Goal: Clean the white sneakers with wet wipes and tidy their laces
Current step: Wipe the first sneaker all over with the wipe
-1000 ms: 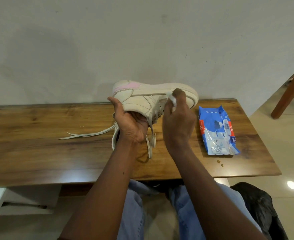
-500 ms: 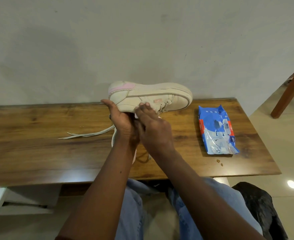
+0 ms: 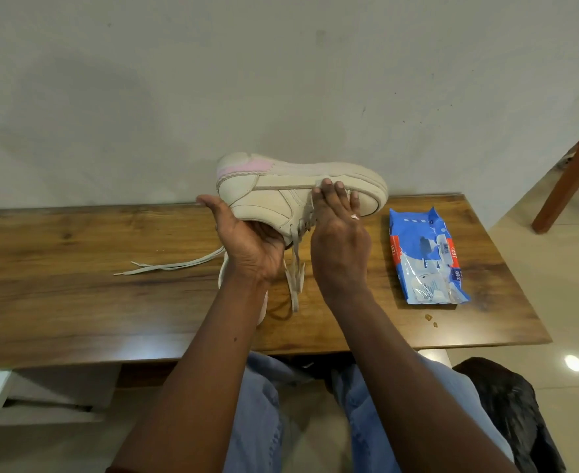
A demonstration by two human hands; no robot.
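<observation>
The left hand (image 3: 247,240) cups the white sneaker (image 3: 281,196) from beneath, above the table (image 3: 76,302). The right hand (image 3: 339,244) presses straight fingers (image 3: 339,194) on its side, any wipe hidden. A hard rub could tip it from that loose cradle, its dangling laces (image 3: 294,268) snagging.

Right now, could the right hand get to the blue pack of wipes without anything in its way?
Probably yes: the wipes pack lies on the table just beside the right hand, with bare wood between, though that hand is pressing on the sneaker.
</observation>
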